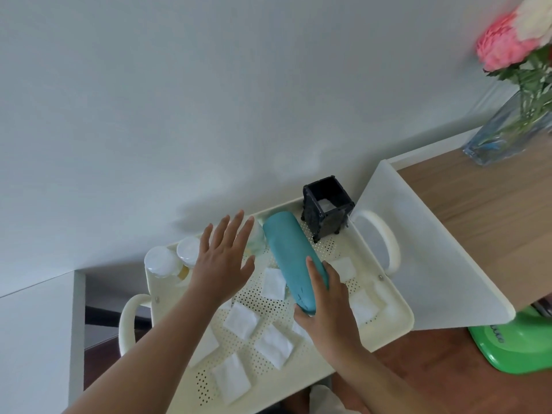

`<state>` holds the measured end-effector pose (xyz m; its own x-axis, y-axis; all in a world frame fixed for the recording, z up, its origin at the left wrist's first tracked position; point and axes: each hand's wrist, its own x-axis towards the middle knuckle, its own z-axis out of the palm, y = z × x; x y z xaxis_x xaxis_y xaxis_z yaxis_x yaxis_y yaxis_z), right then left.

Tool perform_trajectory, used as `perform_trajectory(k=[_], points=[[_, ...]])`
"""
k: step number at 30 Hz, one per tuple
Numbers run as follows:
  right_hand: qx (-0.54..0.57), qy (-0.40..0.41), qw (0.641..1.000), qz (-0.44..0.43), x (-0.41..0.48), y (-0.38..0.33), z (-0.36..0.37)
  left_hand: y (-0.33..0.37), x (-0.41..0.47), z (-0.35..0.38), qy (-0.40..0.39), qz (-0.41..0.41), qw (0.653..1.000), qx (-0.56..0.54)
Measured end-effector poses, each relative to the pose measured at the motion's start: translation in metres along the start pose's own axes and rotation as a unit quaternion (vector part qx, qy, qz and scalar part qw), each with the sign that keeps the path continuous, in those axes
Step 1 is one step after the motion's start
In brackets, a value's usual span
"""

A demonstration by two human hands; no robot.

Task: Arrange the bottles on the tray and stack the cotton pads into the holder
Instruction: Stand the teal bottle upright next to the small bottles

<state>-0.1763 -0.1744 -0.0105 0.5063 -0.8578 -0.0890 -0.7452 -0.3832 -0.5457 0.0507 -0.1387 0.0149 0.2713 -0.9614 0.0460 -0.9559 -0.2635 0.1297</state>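
A cream perforated tray [385, 321] with loop handles lies below me. My right hand [328, 312] grips the lower end of a tall teal bottle [286, 249], which leans over the tray's middle. Left of the bottle, my left hand [222, 264] hovers with fingers spread and nothing in it. It partly covers a pale bottle [257, 237]. Two white-capped bottles [161, 259] stand in the tray's far left corner. A black square holder [327, 207] with a white pad inside stands at the far right corner. Several square white cotton pads [241, 319] lie scattered on the tray floor.
A white shelf panel [424, 255] and a wooden tabletop [493, 210] lie to the right, with a glass vase of pink flowers [507, 132] at its back. A green object [519, 345] sits at lower right. A plain wall stands behind the tray.
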Motion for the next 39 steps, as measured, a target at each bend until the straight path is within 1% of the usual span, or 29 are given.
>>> perform_trajectory(k=[5, 8, 12, 16, 19, 23, 25, 30, 33, 36, 39], points=[[-0.011, 0.013, 1.0, -0.021, 0.008, -0.009, -0.026, 0.012, -0.004, -0.004, 0.008, 0.001, 1.0, 0.029], [0.002, 0.024, 0.999, -0.024, 0.014, -0.013, -0.04, 0.028, -0.012, -0.001, 0.033, 0.054, 0.997, 0.034], [0.016, 0.03, 0.999, -0.023, 0.015, -0.014, -0.047, 0.045, -0.012, 0.003, 0.039, 0.122, 0.992, -0.007], [0.032, 0.048, 0.998, -0.034, 0.011, -0.013, -0.046, 0.056, -0.005, 0.005, 0.012, 0.145, 0.984, -0.102], [0.053, 0.071, 0.995, -0.04, 0.009, -0.015, -0.049, 0.061, -0.003, 0.007, -0.007, 0.132, 0.978, -0.16], [0.089, 0.088, 0.99, -0.066, 0.015, -0.018, -0.065, 0.061, 0.002, 0.004, 0.004, 0.108, 0.973, -0.206], [0.121, 0.082, 0.986, -0.079, 0.021, -0.022, -0.077, 0.06, 0.006, 0.0, 0.012, 0.088, 0.969, -0.23], [0.193, 0.056, 0.974, -0.105, 0.043, -0.033, -0.102, 0.055, 0.014, -0.01, 0.006, 0.015, 0.955, -0.296], [0.203, 0.039, 0.972, -0.111, 0.06, -0.035, -0.11, 0.051, 0.022, -0.018, 0.0, -0.002, 0.949, -0.315], [0.185, 0.032, 0.975, -0.117, 0.078, -0.04, -0.117, 0.049, 0.032, -0.027, -0.01, -0.013, 0.942, -0.335], [0.185, 0.014, 0.975, -0.125, 0.095, -0.046, -0.121, 0.047, 0.042, -0.035, -0.004, -0.021, 0.938, -0.346]])
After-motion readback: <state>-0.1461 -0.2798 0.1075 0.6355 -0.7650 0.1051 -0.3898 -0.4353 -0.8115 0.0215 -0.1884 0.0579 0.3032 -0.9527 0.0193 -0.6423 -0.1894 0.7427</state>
